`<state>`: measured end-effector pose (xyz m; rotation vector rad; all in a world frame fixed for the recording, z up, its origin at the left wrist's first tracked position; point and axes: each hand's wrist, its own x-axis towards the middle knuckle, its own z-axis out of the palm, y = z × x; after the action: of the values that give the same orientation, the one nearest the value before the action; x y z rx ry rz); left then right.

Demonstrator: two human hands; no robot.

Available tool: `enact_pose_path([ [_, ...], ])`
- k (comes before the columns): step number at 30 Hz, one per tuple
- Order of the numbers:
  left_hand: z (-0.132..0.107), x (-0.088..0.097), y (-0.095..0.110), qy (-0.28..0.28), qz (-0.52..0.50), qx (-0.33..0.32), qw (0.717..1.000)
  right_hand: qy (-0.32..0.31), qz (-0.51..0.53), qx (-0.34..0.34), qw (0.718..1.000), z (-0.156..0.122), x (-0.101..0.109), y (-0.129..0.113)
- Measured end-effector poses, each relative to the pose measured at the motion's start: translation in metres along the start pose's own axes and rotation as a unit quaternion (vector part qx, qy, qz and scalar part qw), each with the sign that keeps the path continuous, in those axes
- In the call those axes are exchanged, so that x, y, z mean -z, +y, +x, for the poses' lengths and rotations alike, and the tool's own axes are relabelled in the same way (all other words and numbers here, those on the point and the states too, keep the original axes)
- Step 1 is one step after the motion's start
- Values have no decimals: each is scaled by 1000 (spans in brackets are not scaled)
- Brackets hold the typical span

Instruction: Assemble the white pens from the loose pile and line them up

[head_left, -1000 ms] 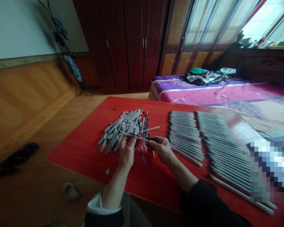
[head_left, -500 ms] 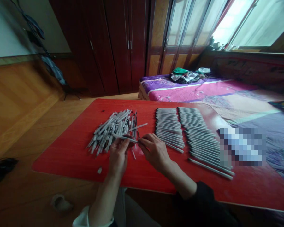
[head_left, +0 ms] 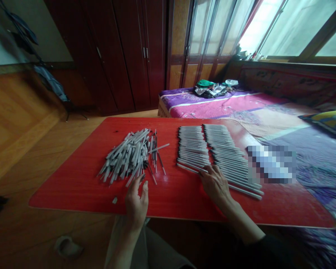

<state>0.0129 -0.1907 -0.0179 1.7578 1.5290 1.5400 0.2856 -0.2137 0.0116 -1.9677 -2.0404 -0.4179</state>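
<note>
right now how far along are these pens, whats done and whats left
Done: two tidy blocks of white pen barrels lie side by side on the red table. In hand: the right hand rests on the near end of those rows, and the open left hand holds nothing visible. To go: a loose, criss-crossed heap of barrels, a sizeable amount.

Pen pile (head_left: 126, 157) left of pen rows (head_left: 218, 153)

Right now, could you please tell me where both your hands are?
Left hand open, just below the loose tubes. Right hand on the lined-up tubes.
</note>
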Motion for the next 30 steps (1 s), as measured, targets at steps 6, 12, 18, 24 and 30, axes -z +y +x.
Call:
enact_pose_path([
  [6,-2,-4,-2,-9,20,-19,1000,-7,3,10,1000,7,-6,1],
  [12,-2,-3,-2,-14,16,-8,1000,-13,-10,27,1000,10,-10,10],
  [18,-3,-2,1,-13,5,-8,1000,0,-9,41,999,13,-5,7],
  [24,3,1,-1,4,48,-36,998,-25,91,66,993,35,8,-29],
  [30,15,7,-3,-11,153,-50,987,-92,164,91,978,74,2,-86],
])
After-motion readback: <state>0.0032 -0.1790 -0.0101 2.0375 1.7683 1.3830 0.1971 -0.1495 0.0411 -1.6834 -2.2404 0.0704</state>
